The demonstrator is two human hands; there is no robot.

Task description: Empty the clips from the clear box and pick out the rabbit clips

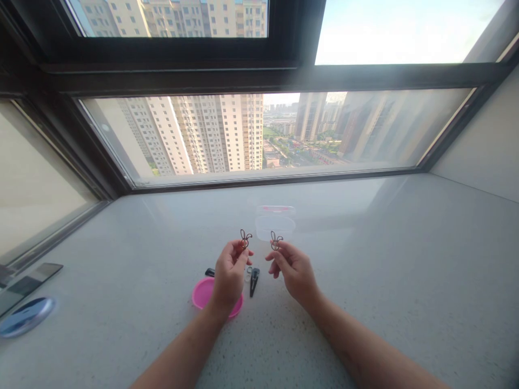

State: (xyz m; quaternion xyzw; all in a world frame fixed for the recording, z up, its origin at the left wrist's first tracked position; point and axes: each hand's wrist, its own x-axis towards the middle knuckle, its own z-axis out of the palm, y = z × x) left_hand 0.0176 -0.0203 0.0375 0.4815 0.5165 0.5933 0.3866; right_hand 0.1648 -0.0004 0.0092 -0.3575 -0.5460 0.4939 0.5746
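Note:
Between the thumb and fingers of my left hand (pixel 232 273) is a small dark rabbit-shaped loop ornament (pixel 242 236), its ears pointing up. A second, matching rabbit-shaped ornament (pixel 274 236) is pinched upright in my right hand (pixel 295 270). The two are held apart at about the same height. Below them lies a black snap hair clip (pixel 254 281), beside small pale rings (pixel 248 274). Another black piece (pixel 210 272) shows left of my left wrist, partly hidden. A pink round lid or dish (pixel 201 292) lies under my left hand, which covers part of it.
Behind my hands stands a clear plastic box (pixel 263 226) with its lid (pixel 276 209) raised at the back. A shiny oval object (pixel 27 316) and a flat glassy strip (pixel 36 281) lie far left. The speckled white sill (pixel 385 281) meets a dark window frame (pixel 284 180).

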